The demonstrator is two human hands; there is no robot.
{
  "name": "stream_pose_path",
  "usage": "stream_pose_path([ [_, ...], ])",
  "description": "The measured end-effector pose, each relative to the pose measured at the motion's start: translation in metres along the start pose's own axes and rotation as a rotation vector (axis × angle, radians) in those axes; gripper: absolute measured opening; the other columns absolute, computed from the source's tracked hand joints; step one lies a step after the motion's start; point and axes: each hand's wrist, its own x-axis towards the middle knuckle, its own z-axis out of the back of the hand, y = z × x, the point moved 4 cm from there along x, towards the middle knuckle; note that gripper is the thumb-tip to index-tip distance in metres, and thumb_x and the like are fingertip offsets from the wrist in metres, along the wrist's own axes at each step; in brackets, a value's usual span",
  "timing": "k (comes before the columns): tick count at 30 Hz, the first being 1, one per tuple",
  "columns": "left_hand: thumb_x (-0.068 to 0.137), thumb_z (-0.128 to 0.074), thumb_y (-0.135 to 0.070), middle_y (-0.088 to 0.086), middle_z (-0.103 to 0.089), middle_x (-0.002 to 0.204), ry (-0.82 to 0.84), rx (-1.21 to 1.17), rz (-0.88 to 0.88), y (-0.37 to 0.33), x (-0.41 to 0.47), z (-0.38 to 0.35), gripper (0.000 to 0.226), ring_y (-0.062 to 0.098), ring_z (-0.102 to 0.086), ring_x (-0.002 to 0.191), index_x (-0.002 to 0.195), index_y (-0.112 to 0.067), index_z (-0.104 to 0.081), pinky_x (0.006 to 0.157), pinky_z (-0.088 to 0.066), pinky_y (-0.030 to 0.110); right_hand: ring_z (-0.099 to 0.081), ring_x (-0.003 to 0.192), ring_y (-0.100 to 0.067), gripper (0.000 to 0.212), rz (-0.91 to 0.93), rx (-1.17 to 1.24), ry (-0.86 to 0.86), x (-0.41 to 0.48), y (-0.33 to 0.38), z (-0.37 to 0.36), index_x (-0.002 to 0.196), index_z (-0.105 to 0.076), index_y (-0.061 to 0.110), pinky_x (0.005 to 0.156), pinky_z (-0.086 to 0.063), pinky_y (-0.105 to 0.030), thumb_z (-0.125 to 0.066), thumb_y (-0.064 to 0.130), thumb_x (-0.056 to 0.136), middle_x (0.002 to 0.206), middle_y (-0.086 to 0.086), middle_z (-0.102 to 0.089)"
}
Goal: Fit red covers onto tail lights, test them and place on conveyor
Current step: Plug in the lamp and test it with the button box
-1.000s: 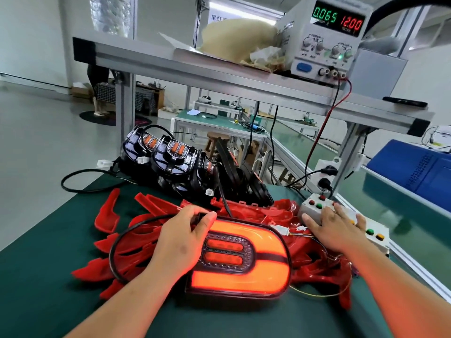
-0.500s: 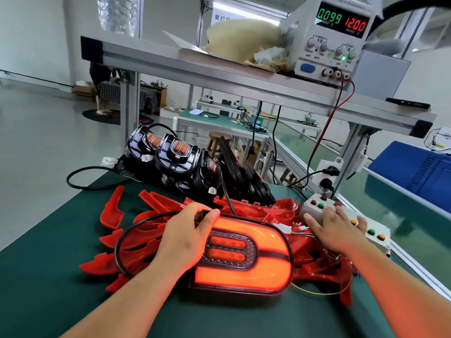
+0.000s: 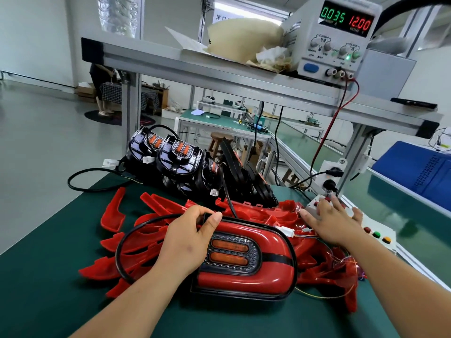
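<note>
The red-covered tail light (image 3: 268, 272) lies face up and unlit on the green bench mat (image 3: 48, 289), over a pile of loose red covers (image 3: 136, 242). The left hand (image 3: 188, 240) grips its upper-left rim, thumb curled over the edge. To its right, the right hand (image 3: 334, 223) rests with fingers spread flat on the button box (image 3: 375, 230). The power supply (image 3: 334, 40) on the shelf above reads 0.035 and 12.00.

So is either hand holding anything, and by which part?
The left hand grips the red-covered tail light by its upper left rim; the right hand, fingers spread at the white button box, holds nothing.
</note>
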Motion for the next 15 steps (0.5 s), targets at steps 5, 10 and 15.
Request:
stream_pose_path([
  [5, 0.090, -0.052, -0.052, -0.016, -0.064, 0.085, 0.000, 0.025, -0.016, 0.0024, 0.0022, -0.0012, 0.014, -0.016, -0.053, 0.087, 0.092, -0.039, -0.058, 0.065, -0.039, 0.001, -0.002, 0.150, -0.016, 0.087, -0.047, 0.009, 0.036, 0.0043, 0.0045, -0.0049, 0.141, -0.038, 0.021, 0.115, -0.001, -0.055, -0.016, 0.082, 0.082, 0.162, -0.007, -0.015],
  [10, 0.093, -0.055, -0.045, -0.016, -0.065, 0.084, -0.006, 0.025, -0.029, 0.0030, 0.0034, -0.0015, 0.008, -0.018, -0.052, 0.088, 0.092, -0.039, -0.060, 0.067, -0.039, -0.001, -0.002, 0.150, -0.013, 0.084, 0.013, -0.089, 0.025, 0.0047, 0.0097, 0.0000, 0.142, -0.040, 0.022, 0.115, -0.002, -0.053, -0.013, 0.078, 0.086, 0.160, -0.002, -0.024],
  [15, 0.093, -0.055, -0.043, -0.016, -0.064, 0.083, -0.003, 0.034, -0.042, 0.0010, 0.0031, -0.0014, 0.005, -0.019, -0.052, 0.087, 0.089, -0.040, -0.057, 0.069, -0.039, -0.001, -0.004, 0.149, -0.011, 0.083, 0.030, -0.119, 0.048, 0.0057, 0.0109, -0.0021, 0.133, -0.048, 0.026, 0.114, -0.003, -0.053, -0.007, 0.079, 0.085, 0.154, 0.004, -0.033],
])
